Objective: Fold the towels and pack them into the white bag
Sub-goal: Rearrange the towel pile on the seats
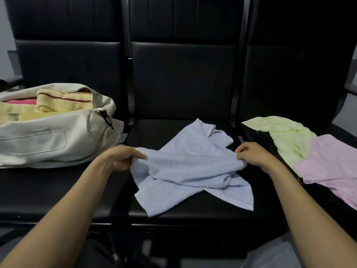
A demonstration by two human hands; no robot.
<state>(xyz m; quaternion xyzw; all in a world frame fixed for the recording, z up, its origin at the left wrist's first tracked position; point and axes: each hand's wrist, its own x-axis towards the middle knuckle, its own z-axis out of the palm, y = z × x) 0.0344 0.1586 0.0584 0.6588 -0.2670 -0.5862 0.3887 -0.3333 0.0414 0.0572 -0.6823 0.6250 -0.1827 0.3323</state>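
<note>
Lying crumpled across the middle seat (pixel 154 132), the light blue towel (pixel 189 167) is held at two points on its upper edge. The left hand (pixel 121 157) grips the left side of the cloth, its fingers (pixel 136 153) curled around a bunch of fabric with the thumb on top. The right hand (pixel 251 155) pinches the right side, its fingers bent closed on the edge. The two lower ends of the towel rest flat on the seat cushion and cross each other. The white bag (pixel 48 140) lies on the left seat (pixel 48 182), near the left hand, with its top open. Inside it are folded yellow towels (pixel 63 103) with a red stripe and, more to the left, a dark pink towel (pixel 21 101). On the right seat (pixel 257 139) a light green towel (pixel 289 140) lies spread, and a pale pink towel (pixel 332 163) overlaps its near end. These two are near the right hand but do not touch it.
</note>
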